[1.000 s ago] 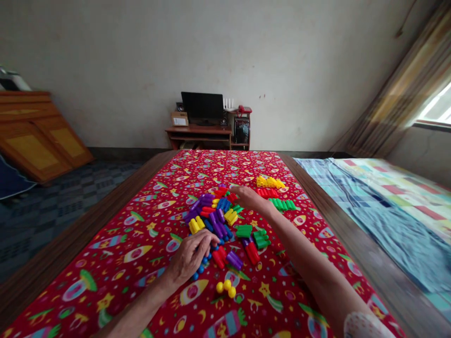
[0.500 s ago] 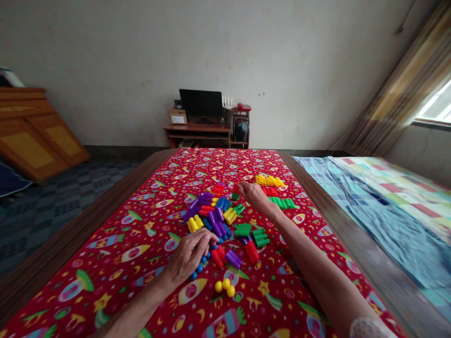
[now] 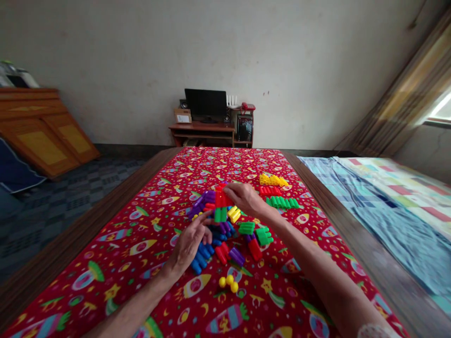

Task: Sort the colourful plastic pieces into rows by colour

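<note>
My right hand (image 3: 243, 196) is closed on a red and green block piece (image 3: 221, 203), held upright over the pile. My left hand (image 3: 193, 238) has its fingers apart, its fingertips beside the lower green end of that piece; whether they touch is unclear. Blue blocks (image 3: 201, 258) lie by my left palm. Around them are purple blocks (image 3: 202, 202), a yellow block (image 3: 234, 214), green blocks (image 3: 263, 236), a red block (image 3: 254, 249) and a purple block (image 3: 237, 257). Yellow balls (image 3: 229, 280) sit nearer to me.
At the right of the red patterned cloth (image 3: 169, 291) lie a yellow row (image 3: 273, 180), a red row (image 3: 270, 191) and a green row (image 3: 282, 203) of blocks. Beyond stands a desk (image 3: 202, 126) with a monitor (image 3: 206, 103). A bed (image 3: 380, 206) is at the right.
My right hand has moved left, bringing the red and green piece over the pile. My left hand has lifted slightly and spread its fingers, uncovering blue blocks. The view has shifted a little.
</note>
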`<state>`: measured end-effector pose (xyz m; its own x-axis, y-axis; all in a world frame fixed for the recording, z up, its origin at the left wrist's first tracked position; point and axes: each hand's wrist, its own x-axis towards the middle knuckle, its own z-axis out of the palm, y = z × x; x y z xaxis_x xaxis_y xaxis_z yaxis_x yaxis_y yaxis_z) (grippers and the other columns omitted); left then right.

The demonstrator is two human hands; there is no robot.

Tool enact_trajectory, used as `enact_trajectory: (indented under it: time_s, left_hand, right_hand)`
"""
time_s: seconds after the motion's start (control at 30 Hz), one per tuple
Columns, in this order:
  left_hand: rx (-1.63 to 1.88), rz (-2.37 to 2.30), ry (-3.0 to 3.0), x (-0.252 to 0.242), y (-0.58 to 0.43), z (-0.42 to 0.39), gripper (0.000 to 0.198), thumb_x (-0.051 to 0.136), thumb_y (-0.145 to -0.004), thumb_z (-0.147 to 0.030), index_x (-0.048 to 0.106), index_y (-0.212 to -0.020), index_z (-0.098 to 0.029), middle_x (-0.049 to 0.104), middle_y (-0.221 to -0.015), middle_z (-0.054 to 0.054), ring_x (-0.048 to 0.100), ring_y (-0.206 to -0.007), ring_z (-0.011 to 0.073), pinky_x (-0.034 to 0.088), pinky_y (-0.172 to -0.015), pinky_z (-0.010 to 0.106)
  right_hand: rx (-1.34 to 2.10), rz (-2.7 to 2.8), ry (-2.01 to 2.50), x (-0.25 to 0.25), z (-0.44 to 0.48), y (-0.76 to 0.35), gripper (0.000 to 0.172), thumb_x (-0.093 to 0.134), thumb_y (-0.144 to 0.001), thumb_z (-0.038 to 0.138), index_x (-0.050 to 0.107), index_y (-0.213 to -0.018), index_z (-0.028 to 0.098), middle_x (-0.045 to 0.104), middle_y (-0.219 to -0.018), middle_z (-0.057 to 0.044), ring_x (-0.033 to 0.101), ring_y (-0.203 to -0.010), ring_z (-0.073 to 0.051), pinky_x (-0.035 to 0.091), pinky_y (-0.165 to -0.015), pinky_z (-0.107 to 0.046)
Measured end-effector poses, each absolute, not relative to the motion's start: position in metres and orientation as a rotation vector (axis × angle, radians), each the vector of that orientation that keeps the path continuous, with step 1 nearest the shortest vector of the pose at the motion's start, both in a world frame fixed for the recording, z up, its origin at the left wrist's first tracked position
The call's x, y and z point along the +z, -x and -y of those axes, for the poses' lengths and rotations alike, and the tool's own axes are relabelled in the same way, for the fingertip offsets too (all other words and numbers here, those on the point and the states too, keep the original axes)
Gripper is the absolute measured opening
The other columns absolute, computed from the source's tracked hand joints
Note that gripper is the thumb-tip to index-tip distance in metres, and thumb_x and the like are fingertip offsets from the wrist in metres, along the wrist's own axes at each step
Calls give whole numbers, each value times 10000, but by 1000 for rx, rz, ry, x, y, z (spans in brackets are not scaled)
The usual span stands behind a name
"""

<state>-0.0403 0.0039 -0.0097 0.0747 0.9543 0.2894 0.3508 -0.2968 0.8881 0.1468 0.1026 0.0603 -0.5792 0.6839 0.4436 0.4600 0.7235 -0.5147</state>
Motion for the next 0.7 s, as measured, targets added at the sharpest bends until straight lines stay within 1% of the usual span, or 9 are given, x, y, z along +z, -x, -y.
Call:
enact_trajectory:
  time_s: [0.1, 0.17, 0.27, 0.37, 0.43, 0.5, 0.6, 0.7]
  left_hand:
    - [1115, -1357, -1764, -9, 42, -1, 559, 367, -886, -655, 630, -812, -167, 560, -501, -13, 526, -453, 131, 425, -449, 238]
    - [1065, -1389, -1797, -9, 41, 1, 476, 412, -905, -576, 597, -721, -179, 532, -466, -27, 507, -417, 120, 412, -439, 232]
    - [1026, -1343, -1896, -13, 40, 3, 395, 433, -915, -499, 575, -711, -192, 516, -448, -43, 497, -398, 115, 415, -445, 228]
    - [1024, -1324, -1987, -17, 39, 3, 375, 446, -911, -479, 550, -682, -201, 512, -449, -44, 504, -402, 115, 403, -436, 220]
    - [1020, -1330, -2004, -18, 39, 3, 361, 446, -912, -471, 556, -700, -200, 514, -457, -46, 511, -408, 114, 402, -437, 216]
    - [1015, -1330, -2004, -18, 39, 3, 347, 443, -912, -466, 577, -738, -197, 513, -462, -51, 511, -411, 114, 407, -442, 214]
    - [1008, -1326, -2015, -16, 38, 3, 342, 445, -908, -457, 586, -738, -197, 513, -465, -55, 506, -411, 108, 417, -454, 212]
    - [986, -1358, -2022, -14, 38, 3, 329, 443, -906, -432, 585, -722, -200, 517, -470, -59, 508, -420, 103, 433, -482, 207]
  right_hand:
    - [493, 2395, 741, 57, -78, -127, 254, 417, -962, 250, 559, -766, 174, 481, -622, 30, 373, -558, -84, 277, -563, -204]
    - [464, 2409, 757, 54, -72, -122, 241, 423, -963, 251, 571, -789, 174, 491, -627, 24, 365, -549, -87, 277, -562, -212]
    - [388, 2260, 934, 53, -83, -127, 286, 389, -963, 236, 561, -745, 169, 466, -595, 24, 345, -532, -89, 265, -555, -223]
    - [413, 2099, 1053, 57, -104, -143, 323, 380, -946, 245, 559, -691, 160, 465, -578, 21, 378, -541, -91, 267, -546, -221]
    - [471, 2062, 1062, 62, -121, -158, 299, 415, -921, 268, 607, -726, 146, 499, -583, 18, 420, -551, -95, 286, -544, -214]
    - [484, 2009, 1100, 67, -138, -179, 272, 452, -891, 286, 661, -803, 135, 559, -610, 5, 469, -565, -104, 323, -555, -211]
    - [337, 1887, 1312, 71, -160, -227, 278, 491, -855, 295, 711, -859, 126, 640, -674, -36, 542, -612, -131, 371, -591, -227]
    - [113, 1843, 1645, 63, -174, -282, 272, 510, -829, 265, 743, -843, 127, 683, -714, -66, 598, -686, -162, 399, -644, -244]
